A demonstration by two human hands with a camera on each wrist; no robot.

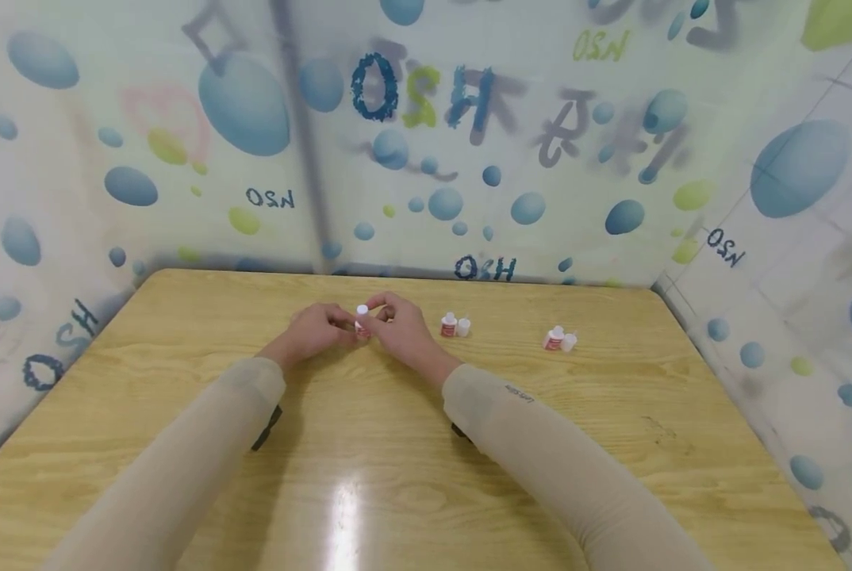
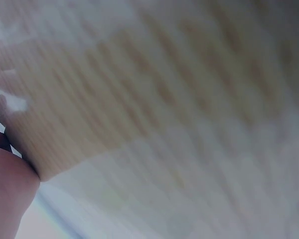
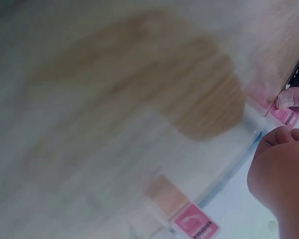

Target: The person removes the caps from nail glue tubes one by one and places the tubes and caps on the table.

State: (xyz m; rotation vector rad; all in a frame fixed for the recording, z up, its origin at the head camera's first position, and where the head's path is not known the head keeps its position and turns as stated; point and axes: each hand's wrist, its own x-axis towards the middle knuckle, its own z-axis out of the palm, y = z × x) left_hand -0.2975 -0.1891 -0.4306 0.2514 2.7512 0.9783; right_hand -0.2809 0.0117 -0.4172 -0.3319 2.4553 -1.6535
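Note:
A small white bottle [image 1: 362, 323] with a red-and-white label and a white top stands upright between both hands near the back of the table. My left hand [image 1: 320, 328] grips its body from the left; a thumb or finger lies against the pink label [image 3: 289, 117] in the right wrist view. From the right, my right hand [image 1: 401, 327] pinches its upper part with thumb and curled fingers. Those fingers [image 3: 281, 134] partly cover the top in the right wrist view. The left wrist view shows only part of the left hand [image 2: 10, 179] at its edge.
To the right stands a similar bottle [image 1: 449, 325] beside a small white piece [image 1: 464, 327] with a thin tip. Farther right is another such bottle [image 1: 554, 339] with its white piece [image 1: 569, 342]. A glossy wooden table [image 1: 369, 444] meets patterned walls [image 1: 426, 174] at the back and sides.

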